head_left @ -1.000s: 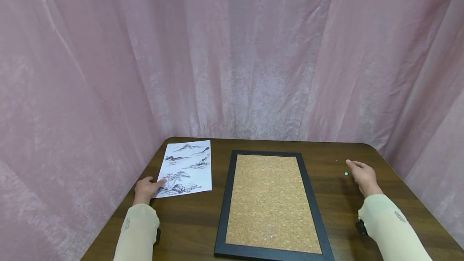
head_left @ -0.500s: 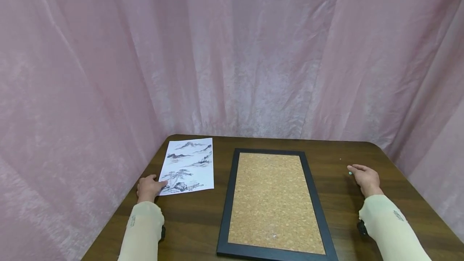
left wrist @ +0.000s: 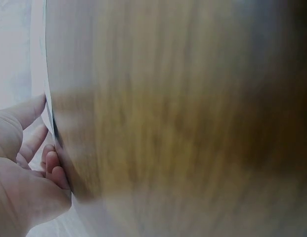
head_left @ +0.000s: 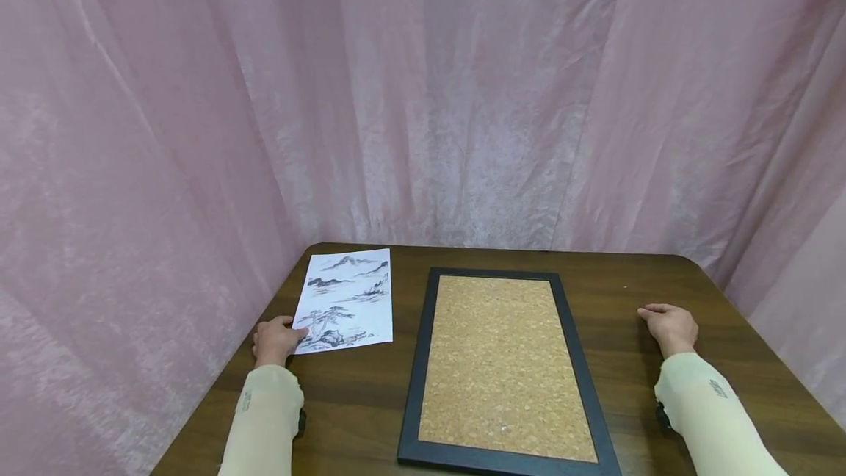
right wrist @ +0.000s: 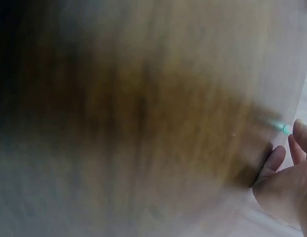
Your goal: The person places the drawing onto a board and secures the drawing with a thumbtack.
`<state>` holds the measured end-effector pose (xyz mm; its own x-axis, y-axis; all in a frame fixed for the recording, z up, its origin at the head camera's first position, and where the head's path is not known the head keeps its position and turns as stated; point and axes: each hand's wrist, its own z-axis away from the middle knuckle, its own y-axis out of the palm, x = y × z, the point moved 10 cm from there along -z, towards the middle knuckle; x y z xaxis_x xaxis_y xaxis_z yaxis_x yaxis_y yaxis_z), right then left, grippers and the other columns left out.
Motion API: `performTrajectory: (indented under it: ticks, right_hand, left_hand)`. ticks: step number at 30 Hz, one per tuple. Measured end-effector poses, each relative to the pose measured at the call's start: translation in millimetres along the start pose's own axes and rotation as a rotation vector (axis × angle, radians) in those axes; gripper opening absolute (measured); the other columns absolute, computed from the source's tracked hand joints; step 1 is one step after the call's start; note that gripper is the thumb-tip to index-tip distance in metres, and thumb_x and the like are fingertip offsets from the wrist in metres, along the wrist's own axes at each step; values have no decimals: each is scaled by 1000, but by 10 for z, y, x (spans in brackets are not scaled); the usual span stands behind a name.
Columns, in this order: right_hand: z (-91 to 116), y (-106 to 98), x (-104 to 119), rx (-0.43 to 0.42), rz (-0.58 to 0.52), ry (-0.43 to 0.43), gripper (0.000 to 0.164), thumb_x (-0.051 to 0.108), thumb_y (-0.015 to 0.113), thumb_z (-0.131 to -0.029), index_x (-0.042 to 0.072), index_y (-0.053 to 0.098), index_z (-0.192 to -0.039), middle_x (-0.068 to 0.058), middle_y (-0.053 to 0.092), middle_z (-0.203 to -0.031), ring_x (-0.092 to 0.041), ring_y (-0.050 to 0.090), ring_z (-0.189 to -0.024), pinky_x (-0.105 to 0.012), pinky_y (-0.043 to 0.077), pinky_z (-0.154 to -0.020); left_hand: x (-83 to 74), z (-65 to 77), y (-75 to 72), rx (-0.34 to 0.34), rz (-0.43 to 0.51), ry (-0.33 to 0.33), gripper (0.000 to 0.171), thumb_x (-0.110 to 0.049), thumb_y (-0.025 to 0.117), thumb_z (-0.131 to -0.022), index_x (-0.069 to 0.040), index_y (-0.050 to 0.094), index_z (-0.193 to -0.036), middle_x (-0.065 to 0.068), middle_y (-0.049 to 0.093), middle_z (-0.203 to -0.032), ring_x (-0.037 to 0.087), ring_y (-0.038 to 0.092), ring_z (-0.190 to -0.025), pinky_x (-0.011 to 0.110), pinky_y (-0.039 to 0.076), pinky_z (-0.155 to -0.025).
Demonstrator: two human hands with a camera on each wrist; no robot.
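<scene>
At the table's left side my left hand (head_left: 272,340) holds the lower left edge of a white paper sheet with an ink landscape (head_left: 350,292), thumb on top. The left wrist view catches that paper (left wrist: 48,74) edge-on, its rim between thumb and fingers. On the right, my right hand (head_left: 670,325) is low over the wood with thumb and index finger brought together. A small teal push pin (right wrist: 285,129) shows at those fingertips in the right wrist view; in the head view the hand hides it.
A black-framed cork board (head_left: 505,366) lies between the hands, with a small clear shiny spot near its lower edge. A tiny pale speck (head_left: 625,287) is on the brown table (head_left: 595,267) beyond the right hand. Pink curtains (head_left: 489,94) hang behind and at both sides.
My right fingertips have come down over the teal pin, which was in plain view on the table and is now covered in the head view. The left hand keeps its hold on the paper.
</scene>
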<state>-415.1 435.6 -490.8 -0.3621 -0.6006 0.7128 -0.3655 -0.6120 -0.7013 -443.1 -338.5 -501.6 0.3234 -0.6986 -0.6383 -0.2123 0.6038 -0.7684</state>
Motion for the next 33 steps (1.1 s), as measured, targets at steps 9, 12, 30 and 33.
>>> performTrajectory:
  ticks: [9,12,30,33]
  right_hand:
    - [-16,8,10,-12,39,24,37,28,57,-88,-2,63,-108,-27,50,-119,-47,36,-109,-52,25,-92]
    - [-23,2,13,-23,56,24,34,26,58,-87,-2,64,-105,-26,52,-117,-47,38,-106,-52,27,-89]
    - [-30,13,45,-35,112,-11,28,22,55,-87,-3,66,-96,-26,56,-109,-46,44,-100,-51,31,-84]
    - [-40,25,49,-30,113,-19,28,22,55,-88,-2,66,-96,-26,57,-109,-46,44,-101,-51,30,-85]
  left_hand:
    - [30,-3,7,9,11,-11,63,-32,65,-81,5,42,-128,36,26,-126,53,20,-117,60,17,-94]
    - [41,1,23,28,15,-13,70,-36,65,-81,4,38,-130,37,21,-128,54,17,-119,61,16,-95]
    - [38,-36,59,-8,14,12,59,-29,69,-78,2,48,-124,34,29,-122,51,23,-115,60,19,-92]
    - [44,-44,54,-11,5,2,59,-30,69,-77,2,48,-122,33,32,-120,49,25,-114,59,20,-91]
